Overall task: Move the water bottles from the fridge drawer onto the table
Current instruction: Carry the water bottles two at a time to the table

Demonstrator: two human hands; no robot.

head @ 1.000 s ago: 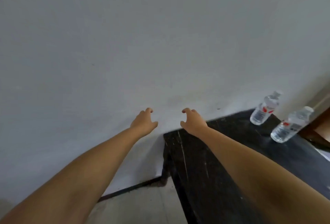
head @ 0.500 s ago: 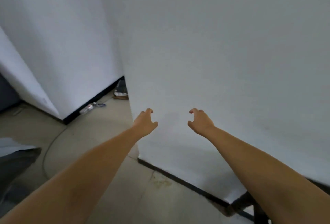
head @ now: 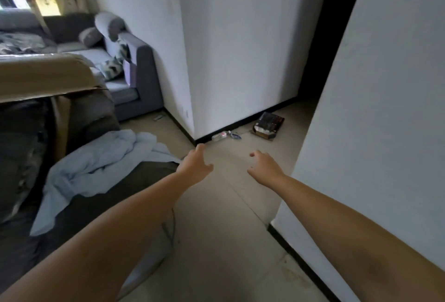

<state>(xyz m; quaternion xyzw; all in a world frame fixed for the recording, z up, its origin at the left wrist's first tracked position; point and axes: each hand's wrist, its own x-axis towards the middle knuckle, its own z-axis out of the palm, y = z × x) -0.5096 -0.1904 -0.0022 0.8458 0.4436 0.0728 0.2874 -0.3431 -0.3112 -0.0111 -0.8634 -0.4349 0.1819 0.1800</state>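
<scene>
Both arms stretch out in front of me over a tiled floor. My left hand [head: 195, 168] is empty, its fingers loosely spread. My right hand [head: 264, 168] is empty too, with relaxed fingers. No water bottle from the task, fridge drawer or table is in view at this moment. A small clear bottle [head: 219, 136] lies on the floor by the wall corner ahead.
A white wall [head: 375, 133] stands close on my right. Another wall corner [head: 195, 80] is ahead, with a dark doorway [head: 322, 36] beyond it. A dark box [head: 268, 125] lies on the floor. A grey sofa [head: 130, 70], cardboard box [head: 43, 77] and light blue cloth [head: 96, 164] are at left.
My view has swung left: the black table with two bottles left the frame, then the blank wall gave way to the floor, sofa and doorway. Both hands stay empty and outstretched.
</scene>
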